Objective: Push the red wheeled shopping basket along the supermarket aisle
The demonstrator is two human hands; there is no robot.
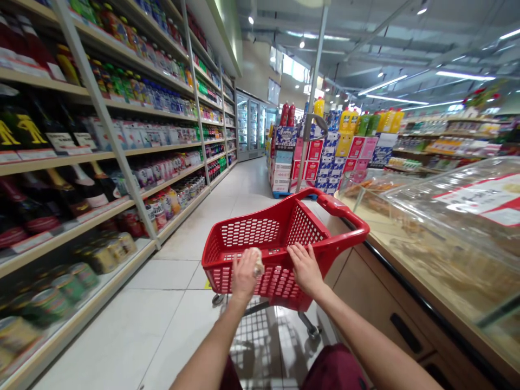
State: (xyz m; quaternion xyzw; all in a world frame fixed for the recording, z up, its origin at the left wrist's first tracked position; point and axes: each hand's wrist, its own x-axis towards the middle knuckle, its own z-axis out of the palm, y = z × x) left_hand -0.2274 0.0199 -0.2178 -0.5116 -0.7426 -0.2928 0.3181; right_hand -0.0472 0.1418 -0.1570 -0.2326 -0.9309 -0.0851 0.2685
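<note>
A red plastic shopping cart (244, 230) stands sideways before me, its handle at the right. My left hand (242, 275) is at the near side of the basket, closed on a crumpled off-white cloth (258, 262) that shows beside its fingers. Over the near rim, toward the handle end, my right hand (305, 269) grips the cart, fingertips hooked on the edge. The basket's perforated side shows between both hands. Part of the cloth is hidden by the left hand.
Shelves of bottles and cans (162, 154) line the left. At the right, close to the handle, is a display counter (390, 281) with clear plastic packaging (455, 195). Stacked drink cartons (312, 160) stand ahead by a pole. Pale floor tiles (162, 311) run along the aisle.
</note>
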